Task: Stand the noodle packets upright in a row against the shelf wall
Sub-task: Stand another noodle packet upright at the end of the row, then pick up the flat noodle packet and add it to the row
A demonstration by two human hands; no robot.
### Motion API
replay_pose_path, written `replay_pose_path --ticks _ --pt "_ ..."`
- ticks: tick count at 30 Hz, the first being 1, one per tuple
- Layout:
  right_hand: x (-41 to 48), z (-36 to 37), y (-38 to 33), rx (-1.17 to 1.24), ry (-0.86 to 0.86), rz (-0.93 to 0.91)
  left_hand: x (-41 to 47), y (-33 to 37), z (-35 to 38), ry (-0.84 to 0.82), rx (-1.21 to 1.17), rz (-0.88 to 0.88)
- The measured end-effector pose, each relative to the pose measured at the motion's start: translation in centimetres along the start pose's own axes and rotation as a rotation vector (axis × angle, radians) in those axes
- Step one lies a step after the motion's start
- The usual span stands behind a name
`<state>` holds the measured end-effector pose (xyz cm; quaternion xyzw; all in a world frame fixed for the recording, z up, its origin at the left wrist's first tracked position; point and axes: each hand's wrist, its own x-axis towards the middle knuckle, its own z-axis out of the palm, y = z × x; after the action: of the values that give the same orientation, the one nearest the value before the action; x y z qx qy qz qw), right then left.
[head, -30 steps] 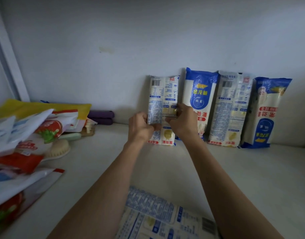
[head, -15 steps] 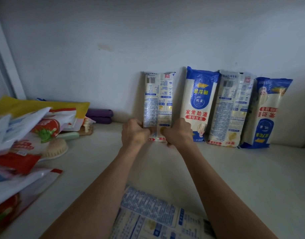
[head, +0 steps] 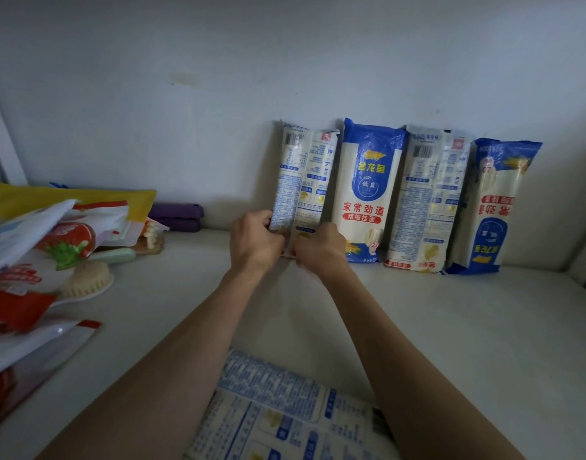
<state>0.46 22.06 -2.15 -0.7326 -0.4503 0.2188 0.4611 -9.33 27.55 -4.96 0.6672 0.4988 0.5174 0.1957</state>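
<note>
Both hands [head: 286, 244] grip leftmost packet [head: 304, 180] upright against wall [head: 185, 111]; shelf [head: 192, 293] leftward free.

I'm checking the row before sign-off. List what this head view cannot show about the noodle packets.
- Bottom edge of the held packet: covered by the left hand and right hand, so whether it rests on the shelf is unclear.
- Packet lying flat in the foreground: cut off by the bottom edge and crossed by both forearms.
- Fine print on the backs-out packets: too small and blurred.
- Pile of bags at left: cut off by the frame edge.
</note>
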Motion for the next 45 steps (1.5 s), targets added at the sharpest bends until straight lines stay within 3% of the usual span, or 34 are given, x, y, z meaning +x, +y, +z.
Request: replay_pose_path --ticks 13,22,26,34,40,45 --pt "-0.2 -0.1 -0.1 0.064 0.062 0.026 0.0 -0.4 0.4 -0.136 -0.169 -0.059" --pt "-1.7 -3.5 0.0 0.149 -0.078 0.119 -0.4 0.1 -0.9 -0.181 -0.119 -0.082" --pt "-5.7 -7.1 0.3 -0.148 -0.241 0.117 -2.2 2.5 -2.9 -0.238 0.019 -0.119" --pt "-15.1 -12.2 -0.2 -0.249 -0.584 -0.019 -10.2 8.2 -11.4 -0.399 0.251 -0.228" --pt "-19.4 -12.3 0.9 -0.514 -0.607 -0.219 -16.2 8.6 -18.3 -0.467 0.482 -0.389" --pt "-20.1 -11.5 0.7 -0.586 -0.596 -0.245 -19.3 8.5 -20.3 -0.478 0.486 -0.512"
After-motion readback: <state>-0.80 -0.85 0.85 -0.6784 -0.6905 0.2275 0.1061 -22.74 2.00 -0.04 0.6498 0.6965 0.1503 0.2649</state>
